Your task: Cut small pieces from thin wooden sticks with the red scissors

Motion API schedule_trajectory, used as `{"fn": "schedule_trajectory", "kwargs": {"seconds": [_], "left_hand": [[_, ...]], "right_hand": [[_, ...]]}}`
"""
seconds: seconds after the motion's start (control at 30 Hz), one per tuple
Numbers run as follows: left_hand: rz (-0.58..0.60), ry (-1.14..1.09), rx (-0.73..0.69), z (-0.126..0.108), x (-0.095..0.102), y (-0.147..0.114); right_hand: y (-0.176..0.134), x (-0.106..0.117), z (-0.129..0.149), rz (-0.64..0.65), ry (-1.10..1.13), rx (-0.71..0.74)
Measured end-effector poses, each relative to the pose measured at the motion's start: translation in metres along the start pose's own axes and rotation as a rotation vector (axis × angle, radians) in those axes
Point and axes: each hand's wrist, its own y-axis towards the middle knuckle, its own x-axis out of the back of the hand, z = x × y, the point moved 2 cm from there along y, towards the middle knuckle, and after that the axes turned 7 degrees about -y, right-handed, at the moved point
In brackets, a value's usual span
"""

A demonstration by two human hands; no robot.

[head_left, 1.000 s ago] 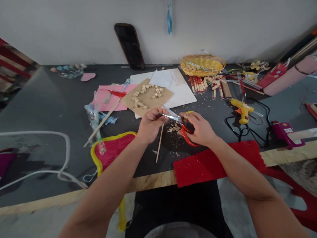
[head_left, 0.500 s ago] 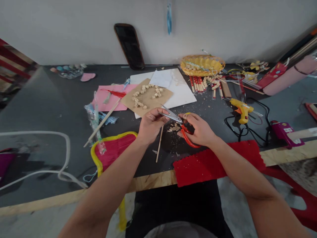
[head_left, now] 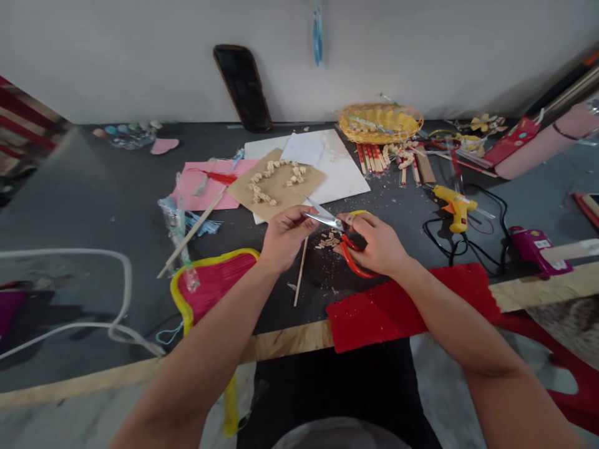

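Observation:
My right hand [head_left: 381, 243] is closed around the red handles of a pair of scissors [head_left: 359, 267]. The metal blades point left and stand slightly apart. At their tips my left hand [head_left: 287, 236] is closed in a pinch; whatever its fingers hold is too small to make out. Under the hands, small cut wooden bits [head_left: 327, 239] lie scattered on the dark table. A thin wooden stick [head_left: 301, 274] lies beside them, below my left hand. Just beyond, little pale wooden clusters [head_left: 262, 194] form a curve on a brown card [head_left: 276, 178].
A red felt strip [head_left: 374, 318] hangs over the table's front edge. A yellow glue gun [head_left: 456, 209] with a black cord lies right. Behind stand a wicker basket [head_left: 346, 132] and a leaning phone [head_left: 243, 87]. A yellow-rimmed magenta piece [head_left: 210, 280] lies left, near a white cable [head_left: 126, 280].
The scissor blades have tilted slightly and catch more light. Both hands keep nearly the same place, and the view has shifted a little.

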Motion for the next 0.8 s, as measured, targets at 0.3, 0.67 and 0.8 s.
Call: {"fn": "schedule_trajectory", "kwargs": {"seconds": [0.3,0.67,0.8], "left_hand": [[0.013,0.191,-0.043,-0.0037,0.0012,0.001],[0.011,0.115,-0.021,-0.0003,0.0012,-0.0006],[-0.022,0.181,-0.041,-0.0036,-0.0013,-0.0002]], "right_hand": [[-0.0006,-0.0003,-0.0012,0.073,-0.041,0.005],[-0.0005,0.0014,0.0008,0.047,-0.041,-0.014],[0.0003,0.0016,0.0001,0.067,-0.065,0.003]]}}
